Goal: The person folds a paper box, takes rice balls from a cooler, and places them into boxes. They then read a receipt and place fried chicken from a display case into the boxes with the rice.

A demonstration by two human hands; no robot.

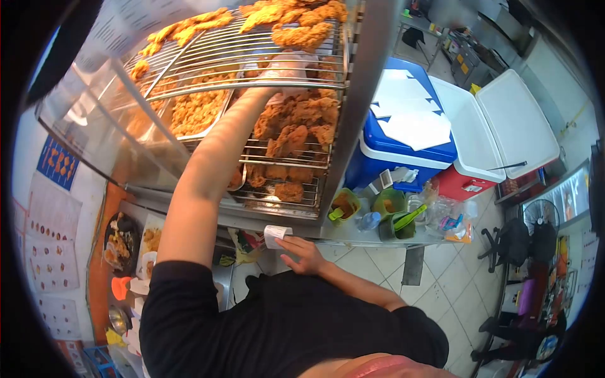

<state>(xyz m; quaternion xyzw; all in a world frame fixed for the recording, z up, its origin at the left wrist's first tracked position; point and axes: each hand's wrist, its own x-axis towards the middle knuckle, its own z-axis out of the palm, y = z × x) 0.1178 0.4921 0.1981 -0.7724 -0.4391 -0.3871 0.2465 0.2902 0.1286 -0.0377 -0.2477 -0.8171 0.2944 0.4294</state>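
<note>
My left arm reaches up into a lit metal warming cabinet [362, 75]. My left hand [288, 70], in a clear plastic glove, is behind the wires of the upper rack [246, 83]. Its fingers are hidden among the fried chicken pieces [293, 120] on the shelf below, so I cannot tell what they hold. In front of my chest, below the cabinet's edge, my right hand [304, 254] grips a small white paper slip [276, 235] at its fingertips. More fried pieces [302, 34] lie on top of the upper rack. Left of my forearm is a metal tray of small fried bits [198, 104].
Right of the cabinet stand a blue cooler [403, 157] with papers on its lid and an open red cooler [457, 184]. Green containers [396, 223] and plastic bags [444, 211] line the counter edge. A black pan [120, 242] with food sits at left. An office chair [507, 242] stands behind.
</note>
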